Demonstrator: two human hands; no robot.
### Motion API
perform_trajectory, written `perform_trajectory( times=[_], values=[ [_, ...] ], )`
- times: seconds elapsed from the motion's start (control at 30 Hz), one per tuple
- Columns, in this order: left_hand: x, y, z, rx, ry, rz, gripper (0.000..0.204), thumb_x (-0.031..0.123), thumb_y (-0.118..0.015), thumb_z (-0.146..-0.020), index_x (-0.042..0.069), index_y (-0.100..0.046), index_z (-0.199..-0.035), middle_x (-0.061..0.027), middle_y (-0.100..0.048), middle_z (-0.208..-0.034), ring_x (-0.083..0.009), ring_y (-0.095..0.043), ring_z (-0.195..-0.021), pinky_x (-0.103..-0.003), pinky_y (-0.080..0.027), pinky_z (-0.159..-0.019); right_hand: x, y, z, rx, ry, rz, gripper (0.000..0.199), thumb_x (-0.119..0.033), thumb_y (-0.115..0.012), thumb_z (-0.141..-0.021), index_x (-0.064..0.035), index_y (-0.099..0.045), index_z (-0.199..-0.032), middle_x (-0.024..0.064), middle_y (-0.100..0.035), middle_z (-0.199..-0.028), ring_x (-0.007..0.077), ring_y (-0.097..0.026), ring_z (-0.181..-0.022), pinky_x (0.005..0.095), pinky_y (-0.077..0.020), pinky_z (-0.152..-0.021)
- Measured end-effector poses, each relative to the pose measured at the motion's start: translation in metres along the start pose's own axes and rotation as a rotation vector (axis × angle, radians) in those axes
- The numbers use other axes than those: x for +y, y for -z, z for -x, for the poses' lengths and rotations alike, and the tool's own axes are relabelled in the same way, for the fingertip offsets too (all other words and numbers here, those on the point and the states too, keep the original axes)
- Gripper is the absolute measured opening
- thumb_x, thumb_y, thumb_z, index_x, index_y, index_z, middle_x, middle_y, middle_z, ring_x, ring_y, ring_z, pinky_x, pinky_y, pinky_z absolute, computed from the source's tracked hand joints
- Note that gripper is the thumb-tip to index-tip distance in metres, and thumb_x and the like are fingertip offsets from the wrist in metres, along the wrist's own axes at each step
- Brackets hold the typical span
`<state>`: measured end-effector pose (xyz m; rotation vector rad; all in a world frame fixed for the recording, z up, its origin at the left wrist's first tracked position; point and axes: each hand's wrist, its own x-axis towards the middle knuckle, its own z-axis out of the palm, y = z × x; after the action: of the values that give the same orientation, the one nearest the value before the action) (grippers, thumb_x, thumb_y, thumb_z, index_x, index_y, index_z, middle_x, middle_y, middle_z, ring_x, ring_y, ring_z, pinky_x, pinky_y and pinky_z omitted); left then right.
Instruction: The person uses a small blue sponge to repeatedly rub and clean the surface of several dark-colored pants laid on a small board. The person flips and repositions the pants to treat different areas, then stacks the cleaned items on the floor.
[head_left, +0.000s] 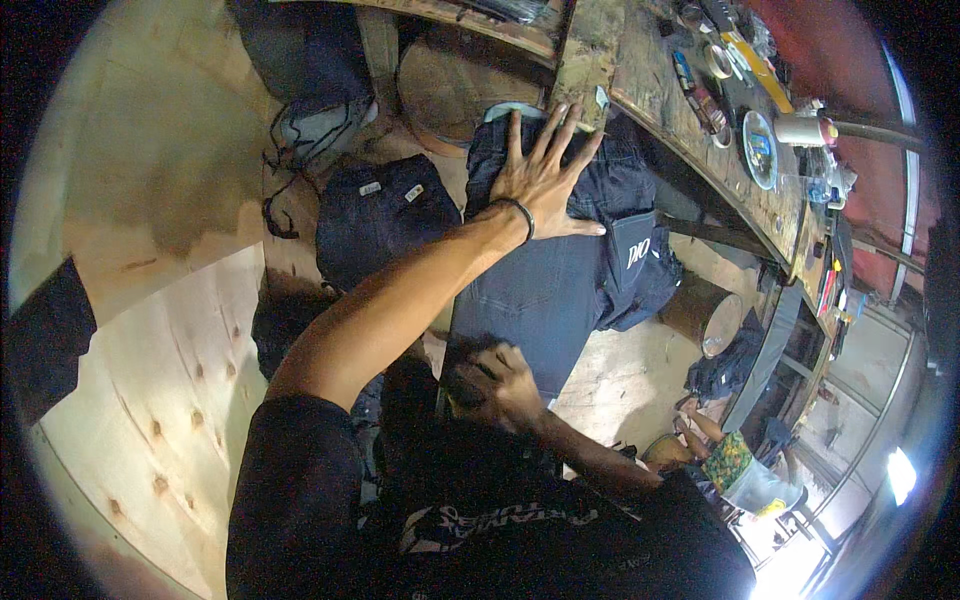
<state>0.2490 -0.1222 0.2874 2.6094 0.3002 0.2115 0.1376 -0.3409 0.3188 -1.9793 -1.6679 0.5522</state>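
Observation:
A dark blue denim garment (pixel 535 305), with stitched seams showing, lies lengthwise in front of me. My left hand (pixel 548 185) is open on its upper part, fingers spread and palm down, with a dark band around the wrist. Close to my body, my right hand (pixel 500 385) is curled at the garment's lower left edge. Its fingers are closed around something dark that shadow and slight blur hide. More dark denim (pixel 630 250) with white lettering hangs or lies folded along the right side, touching the garment.
Another dark garment (pixel 385 215) with small pale labels lies to the left. At upper right, a wooden workbench (pixel 650 75) holds an oval dish (pixel 759 150), a thread cone (pixel 805 131) and tools. A round wooden stool (pixel 705 310) stands right. Farther off sits another person (pixel 750 480).

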Motion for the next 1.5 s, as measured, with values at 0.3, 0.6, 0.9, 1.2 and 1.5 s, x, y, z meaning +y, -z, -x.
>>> perform_trajectory(
  times=[0.3, 0.6, 0.9, 1.2, 1.5],
  values=[
    [-0.007, -0.011, -0.005, 0.11, -0.056, -0.069, 0.144, 0.1, -0.068, -0.062, 0.023, -0.024, -0.175, -0.0227, -0.007, -0.182, -0.0409, -0.003, -0.168, -0.084, -0.006, -0.123, 0.052, 0.057, -0.028, 0.193, -0.097, 0.004, 0.059, -0.044, -0.095, -0.074, -0.0026, -0.075, -0.111, 0.0174, -0.066, -0.1, 0.0386, -0.062, -0.093, 0.0508, -0.0533, -0.083],
    [0.017, 0.009, 0.139, 0.519, 0.442, 0.39, 0.094, 0.05, -0.073, -0.101, -0.002, -0.029, -0.166, -0.0335, -0.033, -0.169, -0.0478, -0.034, -0.157, -0.054, -0.033, -0.128, 0.152, 0.043, -0.01, 0.804, -0.423, 0.106, 0.084, -0.046, -0.094, -0.082, 0.006, -0.061, -0.139, 0.025, -0.068, -0.111, 0.0464, -0.068, -0.103, 0.0491, -0.0567, -0.089],
    [0.109, 0.007, 0.41, -0.26, 0.812, 0.557, 0.073, 0.041, -0.058, -0.112, -0.013, -0.04, -0.158, -0.0387, -0.034, -0.168, -0.0525, -0.03, -0.159, -0.052, -0.025, -0.13, -0.019, -0.034, 0.136, 0.798, -0.306, 0.001, 0.076, -0.037, -0.099, -0.073, -0.0025, -0.064, -0.131, 0.0297, -0.065, -0.132, 0.0503, -0.063, -0.121, 0.0579, -0.0515, -0.104],
    [0.039, 0.065, 0.312, -0.222, -0.309, -0.046, 0.057, 0.037, -0.072, -0.093, 0.015, -0.067, -0.145, -0.0157, -0.063, -0.151, -0.0397, -0.05, -0.149, -0.072, -0.025, -0.126, -0.061, -0.008, 0.092, 0.796, -0.704, -0.494, 0.053, -0.024, -0.07, -0.103, 0.0015, -0.056, -0.147, 0.0222, -0.066, -0.133, 0.0356, -0.062, -0.125, 0.0475, -0.0474, -0.11],
    [0.032, 0.006, 0.022, -0.219, -0.391, -0.242, 0.126, 0.094, -0.071, -0.066, 0.022, -0.044, -0.167, -0.0218, -0.009, -0.182, -0.038, -0.004, -0.169, -0.084, 0.007, -0.122, -0.043, 0.003, 0.059, 0.596, -0.628, -0.116, 0.072, -0.041, -0.096, -0.078, 0.0021, -0.067, -0.129, 0.0183, -0.068, -0.108, 0.035, -0.064, -0.097, 0.0474, -0.0514, -0.092]
  ],
)
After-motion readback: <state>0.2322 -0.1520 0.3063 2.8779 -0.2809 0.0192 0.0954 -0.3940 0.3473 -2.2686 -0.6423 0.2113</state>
